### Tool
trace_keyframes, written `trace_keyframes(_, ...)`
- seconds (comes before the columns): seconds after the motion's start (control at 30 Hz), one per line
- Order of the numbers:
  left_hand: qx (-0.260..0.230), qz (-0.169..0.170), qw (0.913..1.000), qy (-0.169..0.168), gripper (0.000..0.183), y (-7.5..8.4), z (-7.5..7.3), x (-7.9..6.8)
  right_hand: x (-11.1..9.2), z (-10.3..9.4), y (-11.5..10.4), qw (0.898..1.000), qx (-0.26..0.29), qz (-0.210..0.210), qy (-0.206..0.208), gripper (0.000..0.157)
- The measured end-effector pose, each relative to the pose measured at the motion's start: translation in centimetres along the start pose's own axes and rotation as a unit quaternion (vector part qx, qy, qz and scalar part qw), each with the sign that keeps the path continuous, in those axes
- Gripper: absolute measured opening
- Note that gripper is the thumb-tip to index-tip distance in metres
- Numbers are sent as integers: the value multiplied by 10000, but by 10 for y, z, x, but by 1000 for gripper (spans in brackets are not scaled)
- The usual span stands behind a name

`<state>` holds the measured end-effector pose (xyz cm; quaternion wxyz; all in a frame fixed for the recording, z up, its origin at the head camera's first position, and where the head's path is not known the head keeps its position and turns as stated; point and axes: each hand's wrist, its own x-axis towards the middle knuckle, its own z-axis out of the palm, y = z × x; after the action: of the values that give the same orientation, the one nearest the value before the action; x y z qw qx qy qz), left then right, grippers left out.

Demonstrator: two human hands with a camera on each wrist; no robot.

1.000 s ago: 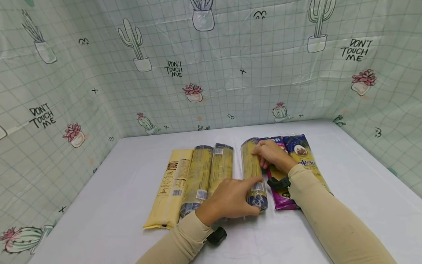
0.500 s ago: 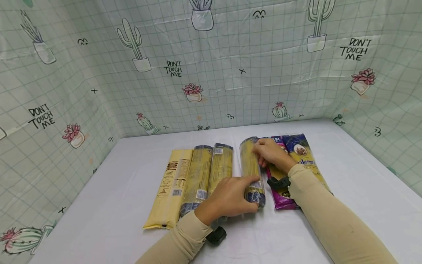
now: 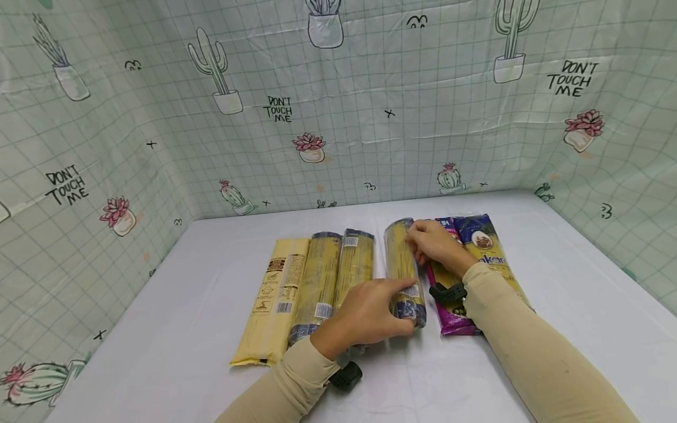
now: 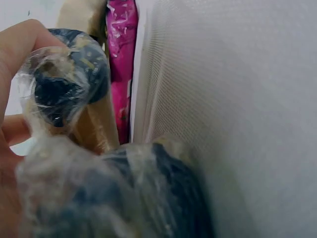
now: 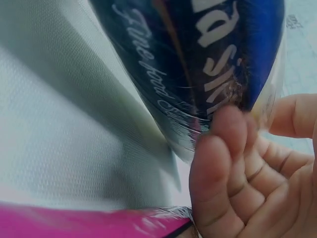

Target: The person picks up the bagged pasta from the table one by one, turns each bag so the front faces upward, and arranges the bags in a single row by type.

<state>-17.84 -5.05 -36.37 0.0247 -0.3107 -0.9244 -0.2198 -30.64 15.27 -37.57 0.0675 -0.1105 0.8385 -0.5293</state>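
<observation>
A spaghetti packet (image 3: 400, 255), yellow strands in clear wrap with dark blue ends, lies lengthwise between my hands. My left hand (image 3: 370, 311) grips its near end, thumb at the end and fingers along the left side; in the left wrist view the crumpled clear wrap of that blue end (image 4: 94, 64) sits against the fingers. Up at the far right side, my right hand (image 3: 436, 244) holds the packet with thumb and curled fingers. White lettering on its dark blue label (image 5: 208, 64) shows in the right wrist view.
Left of the held packet lie two similar spaghetti packets (image 3: 355, 261) (image 3: 317, 276) and a pale yellow packet (image 3: 272, 299). To the right, partly under the right arm, are a magenta-edged packet (image 3: 455, 323) and a blue-and-yellow one (image 3: 489, 247). A patterned cloth (image 3: 349, 158) hangs behind the white table (image 3: 185, 317).
The held spaghetti packet has shifted slightly away and to the left, its near end now farther up the table. Both hands stay on it, nearly in place. The other packets have not moved.
</observation>
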Motion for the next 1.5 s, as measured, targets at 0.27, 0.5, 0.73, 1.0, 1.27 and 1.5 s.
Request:
trace_keyframes(0.27, -895, -332, 9950, 305, 69, 0, -2, -1, 1, -1, 0, 9994, 143, 320, -33, 34)
trace_keyframes(0.5, -1800, -664, 9795, 612, 66, 2, -3, 0, 2, -2, 0, 9981, 217, 565, -123, 47)
trace_keyframes(0.73, -2231, -715, 9691, 768, 65, 3, -1, -1, 1, 0, 1, 9932, 821, 732, -383, 44)
trace_keyframes(1.0, -2523, -666, 9596, 1055, 62, 2, 3, -1, 0, 1, -2, 9850, 1441, 767, -558, 49)
trace_keyframes(1.27, -2878, -555, 9487, 1188, 61, 0, 6, -1, 1, 1, -3, 9810, 1791, 635, -402, 45)
trace_keyframes(1.5, -3103, -465, 9416, 1226, 59, -3, 7, 0, 2, 0, -2, 9787, 1975, 366, -426, 27)
